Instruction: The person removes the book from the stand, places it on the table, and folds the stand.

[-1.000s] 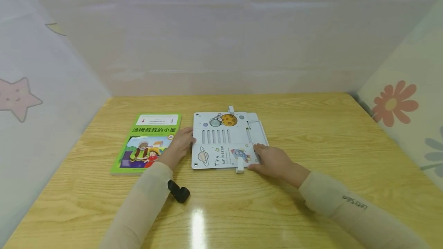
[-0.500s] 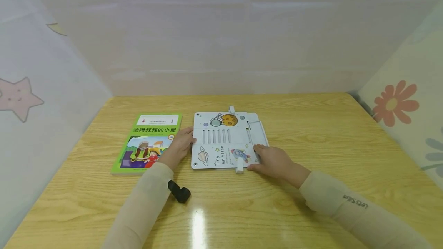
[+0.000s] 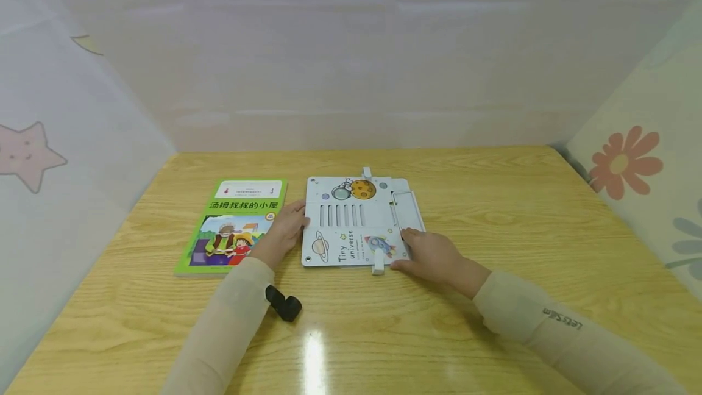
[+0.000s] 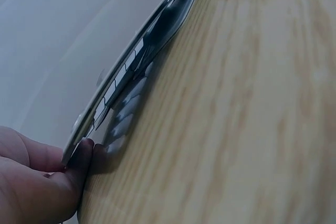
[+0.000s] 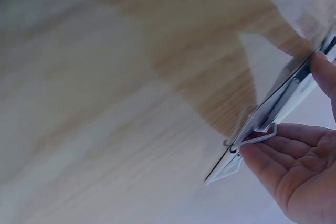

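In the head view a white folded book stand (image 3: 377,214) lies flat on the table, printed with an astronaut, planets, a rocket and "Tiny universe". Several slots run across its middle. Small white clips (image 3: 378,261) stick out at its near and far edges, and a wire frame (image 3: 408,211) lies at its right side. My left hand (image 3: 286,229) pinches the left edge; the left wrist view has a fingertip (image 4: 86,149) under the plate. At the near right corner my right hand (image 3: 439,258) grips the stand, thumb at the front edge, fingers by the wire frame.
A green-bordered picture book (image 3: 241,206) lies left of the stand, partly behind my left hand and wrist. A black device (image 3: 283,303) is fixed at my left sleeve. The wooden table (image 3: 493,200) meets pale walls at the back and sides.
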Tool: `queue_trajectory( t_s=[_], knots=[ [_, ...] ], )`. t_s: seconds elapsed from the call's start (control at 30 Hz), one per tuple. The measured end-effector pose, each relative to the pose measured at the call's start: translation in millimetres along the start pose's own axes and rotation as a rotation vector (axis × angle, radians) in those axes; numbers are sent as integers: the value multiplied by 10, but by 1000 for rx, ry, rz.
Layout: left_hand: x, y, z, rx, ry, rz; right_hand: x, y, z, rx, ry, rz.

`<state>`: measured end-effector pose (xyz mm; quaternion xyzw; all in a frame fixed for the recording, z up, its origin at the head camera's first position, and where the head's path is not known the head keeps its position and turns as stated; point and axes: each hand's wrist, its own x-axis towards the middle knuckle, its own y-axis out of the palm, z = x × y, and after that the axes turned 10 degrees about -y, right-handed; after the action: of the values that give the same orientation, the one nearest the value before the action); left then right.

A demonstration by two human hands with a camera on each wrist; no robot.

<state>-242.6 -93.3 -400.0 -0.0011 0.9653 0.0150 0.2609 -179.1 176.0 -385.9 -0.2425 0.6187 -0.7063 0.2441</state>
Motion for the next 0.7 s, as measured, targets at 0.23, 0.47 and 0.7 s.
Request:
queue_trajectory(
  t_s=[0.23,0.47,0.7],
  knots=[
    [-33,1,-15,2,-2,-1,-27,-40,13,62,-33,11],
    [-26,-3,-12,-6,1,5,43,-67,93,174,-130,26],
    [-6,-15,-12,-31,8,28,150,-38,177,186,-167,64]
  ],
)
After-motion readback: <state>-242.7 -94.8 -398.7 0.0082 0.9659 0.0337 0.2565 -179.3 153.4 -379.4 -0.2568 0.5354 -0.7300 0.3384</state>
